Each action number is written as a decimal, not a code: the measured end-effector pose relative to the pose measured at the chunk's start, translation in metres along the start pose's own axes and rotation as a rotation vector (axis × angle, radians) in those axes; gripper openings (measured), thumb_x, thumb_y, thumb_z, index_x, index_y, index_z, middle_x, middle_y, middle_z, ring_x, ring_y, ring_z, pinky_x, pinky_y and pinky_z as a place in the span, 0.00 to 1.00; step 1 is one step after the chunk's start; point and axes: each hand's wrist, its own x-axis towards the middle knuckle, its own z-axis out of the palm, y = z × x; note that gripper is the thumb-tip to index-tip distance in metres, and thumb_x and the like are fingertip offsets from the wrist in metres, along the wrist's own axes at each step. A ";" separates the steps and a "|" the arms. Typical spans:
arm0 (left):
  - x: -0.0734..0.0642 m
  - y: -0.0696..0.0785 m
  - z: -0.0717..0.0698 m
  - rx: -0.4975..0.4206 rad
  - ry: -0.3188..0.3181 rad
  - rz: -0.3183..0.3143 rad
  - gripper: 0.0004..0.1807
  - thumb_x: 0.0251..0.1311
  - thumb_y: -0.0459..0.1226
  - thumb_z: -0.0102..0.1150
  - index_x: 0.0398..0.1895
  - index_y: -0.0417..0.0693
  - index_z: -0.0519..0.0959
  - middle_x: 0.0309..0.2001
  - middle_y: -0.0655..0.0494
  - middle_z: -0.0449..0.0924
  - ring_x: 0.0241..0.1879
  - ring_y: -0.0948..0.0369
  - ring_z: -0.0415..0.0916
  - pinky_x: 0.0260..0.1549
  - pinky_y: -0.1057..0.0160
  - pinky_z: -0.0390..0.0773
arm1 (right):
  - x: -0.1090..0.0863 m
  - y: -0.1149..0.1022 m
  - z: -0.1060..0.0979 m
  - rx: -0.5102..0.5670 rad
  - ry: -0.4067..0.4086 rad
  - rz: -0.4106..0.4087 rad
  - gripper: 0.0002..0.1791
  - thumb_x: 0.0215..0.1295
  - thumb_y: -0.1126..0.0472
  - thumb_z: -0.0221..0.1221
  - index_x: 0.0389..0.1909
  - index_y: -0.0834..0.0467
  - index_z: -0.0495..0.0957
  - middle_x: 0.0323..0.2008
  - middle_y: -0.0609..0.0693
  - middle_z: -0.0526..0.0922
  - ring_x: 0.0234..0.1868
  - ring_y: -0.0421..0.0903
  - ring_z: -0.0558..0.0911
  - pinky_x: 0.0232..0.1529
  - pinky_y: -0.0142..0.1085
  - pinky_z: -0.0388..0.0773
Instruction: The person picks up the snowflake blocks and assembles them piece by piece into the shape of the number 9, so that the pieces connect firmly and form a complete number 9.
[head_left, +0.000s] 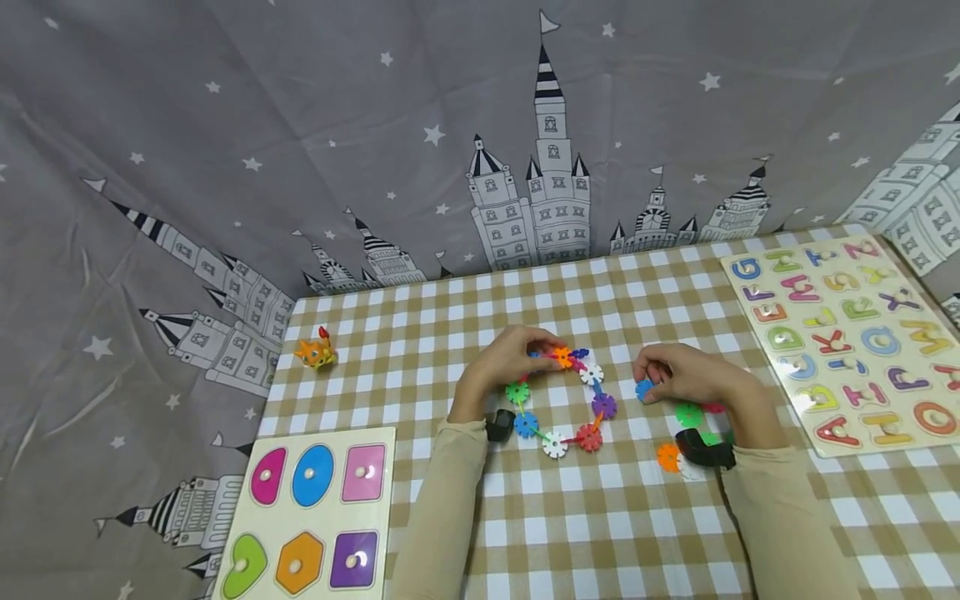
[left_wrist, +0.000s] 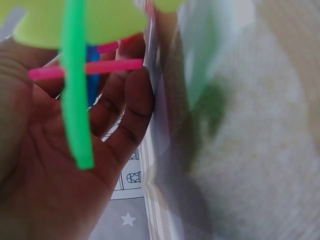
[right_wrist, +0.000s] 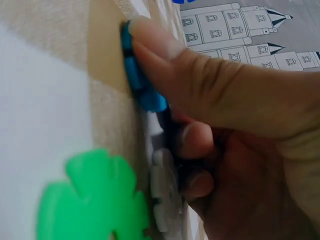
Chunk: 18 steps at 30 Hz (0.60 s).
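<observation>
A ring of interlocking plastic snowflake discs (head_left: 588, 437), in many colours, lies on the checked cloth. My left hand (head_left: 513, 354) grips its upper left part, thumb and fingers near an orange disc (head_left: 562, 358). In the left wrist view, a green disc (left_wrist: 75, 110) and a pink disc (left_wrist: 112, 66) of the ring stand edge-on before the palm. To the right of the ring, my right hand (head_left: 693, 375) pinches a loose blue snowflake disc (right_wrist: 140, 75) between thumb and fingers. Under the right wrist lie loose discs, among them a green one (right_wrist: 97, 200) and an orange one (head_left: 667, 457).
A wooden shape puzzle board (head_left: 390, 492) lies at the front left, and an alphabet puzzle board (head_left: 780, 392) at the right. A small orange and yellow toy figure (head_left: 317, 352) stands at the back left. A grey castle-print curtain (head_left: 337, 125) hangs behind the table.
</observation>
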 end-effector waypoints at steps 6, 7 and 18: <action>0.001 0.001 0.002 0.057 -0.040 0.009 0.19 0.61 0.39 0.65 0.57 0.52 0.81 0.47 0.55 0.83 0.41 0.64 0.73 0.44 0.68 0.73 | 0.004 0.002 0.002 -0.054 0.136 -0.017 0.09 0.60 0.60 0.67 0.31 0.56 0.75 0.23 0.45 0.70 0.26 0.40 0.69 0.29 0.30 0.66; 0.000 0.001 0.002 0.067 -0.053 0.013 0.20 0.62 0.39 0.65 0.58 0.53 0.80 0.49 0.55 0.82 0.42 0.63 0.73 0.46 0.68 0.73 | 0.005 0.002 0.003 -0.059 0.173 -0.019 0.08 0.62 0.60 0.66 0.31 0.56 0.75 0.23 0.45 0.70 0.26 0.40 0.69 0.29 0.30 0.67; 0.002 0.006 0.003 0.133 -0.109 0.034 0.23 0.61 0.39 0.65 0.61 0.52 0.78 0.51 0.54 0.81 0.50 0.61 0.75 0.55 0.63 0.73 | 0.024 -0.014 0.016 0.146 0.249 -0.009 0.08 0.72 0.62 0.55 0.37 0.65 0.72 0.24 0.55 0.80 0.19 0.38 0.70 0.21 0.29 0.67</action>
